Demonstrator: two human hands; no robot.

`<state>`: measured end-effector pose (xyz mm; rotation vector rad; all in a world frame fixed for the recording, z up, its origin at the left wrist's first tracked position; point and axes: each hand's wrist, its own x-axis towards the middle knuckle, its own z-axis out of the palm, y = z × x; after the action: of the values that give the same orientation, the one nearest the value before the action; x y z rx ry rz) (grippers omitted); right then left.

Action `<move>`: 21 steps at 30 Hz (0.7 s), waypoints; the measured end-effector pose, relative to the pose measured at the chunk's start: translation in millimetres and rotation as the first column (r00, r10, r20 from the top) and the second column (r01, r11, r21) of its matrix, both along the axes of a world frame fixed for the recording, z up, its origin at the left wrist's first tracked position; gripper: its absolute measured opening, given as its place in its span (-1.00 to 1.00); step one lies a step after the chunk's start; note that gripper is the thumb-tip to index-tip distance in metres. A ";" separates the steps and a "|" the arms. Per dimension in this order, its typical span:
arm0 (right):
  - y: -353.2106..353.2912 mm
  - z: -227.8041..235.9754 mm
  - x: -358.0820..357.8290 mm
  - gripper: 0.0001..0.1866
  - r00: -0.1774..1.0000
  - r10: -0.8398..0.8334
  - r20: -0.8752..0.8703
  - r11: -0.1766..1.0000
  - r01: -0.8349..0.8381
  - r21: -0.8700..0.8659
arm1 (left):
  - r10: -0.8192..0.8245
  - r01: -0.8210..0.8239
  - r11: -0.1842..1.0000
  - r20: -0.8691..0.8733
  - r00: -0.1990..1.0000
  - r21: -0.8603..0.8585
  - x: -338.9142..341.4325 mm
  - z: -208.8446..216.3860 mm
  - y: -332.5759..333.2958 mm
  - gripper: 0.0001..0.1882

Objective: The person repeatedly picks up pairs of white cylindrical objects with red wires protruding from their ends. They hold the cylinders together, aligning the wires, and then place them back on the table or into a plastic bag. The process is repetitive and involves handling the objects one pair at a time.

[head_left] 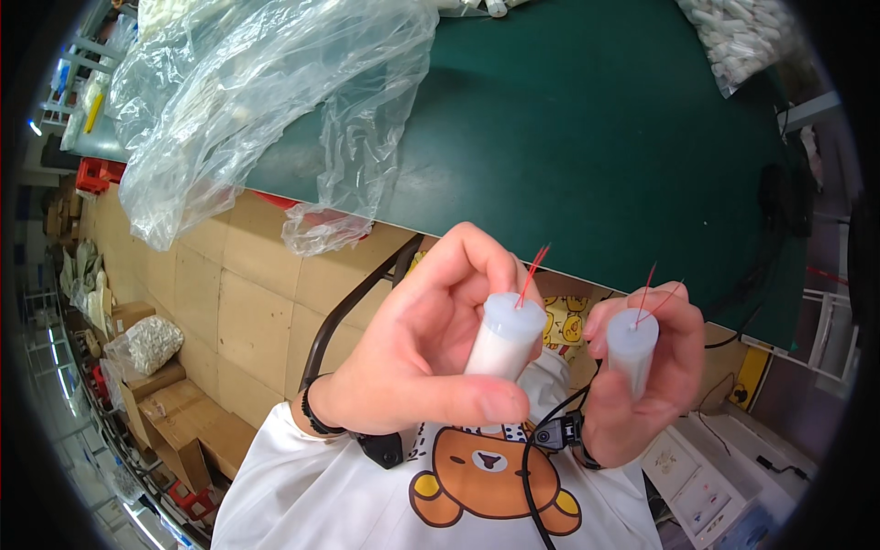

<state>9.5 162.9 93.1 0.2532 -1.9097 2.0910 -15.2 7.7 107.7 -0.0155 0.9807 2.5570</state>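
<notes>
A white cylinder (504,339) with a pale translucent cap sits upright, slightly tilted, in the left hand (399,353), fingers curled around it; red wires (533,275) rise from its cap. Just beside it, the right hand (646,422) holds a slimmer cylinder (632,344), also with thin red wires on top; its lower end seems partly hidden by the thumb. Both are in front of the green table (568,147), which carries clear plastic sheeting (266,101) and a bag of white pieces (741,37).
</notes>
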 end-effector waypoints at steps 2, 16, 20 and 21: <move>-2.8 -1.5 1.8 -0.51 0.999 -0.022 0.028 0.998 0.024 -0.064 | -0.013 0.013 1.000 0.009 1.000 -0.001 -0.6 0.8 -0.1 -0.38; 1.9 26.2 9.9 -0.67 0.893 0.435 -0.116 0.897 -0.441 -0.037 | 0.038 -0.042 0.996 -0.046 0.998 -0.076 -4.8 -2.8 -5.0 -0.43; 7.7 34.1 13.0 -0.66 0.853 0.519 -0.062 0.855 -0.518 0.029 | 0.037 -0.040 0.996 -0.047 0.998 -0.075 -6.9 -1.7 -5.2 -0.44; 9.1 33.5 11.9 -0.67 0.829 0.556 -0.059 0.831 -0.556 0.022 | 0.042 -0.045 0.996 -0.053 0.998 -0.071 -6.0 -2.7 -4.9 -0.44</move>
<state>21.4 172.0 126.7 0.9748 -1.9658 2.3816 -21.1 2.8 105.0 0.0084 1.1034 2.5716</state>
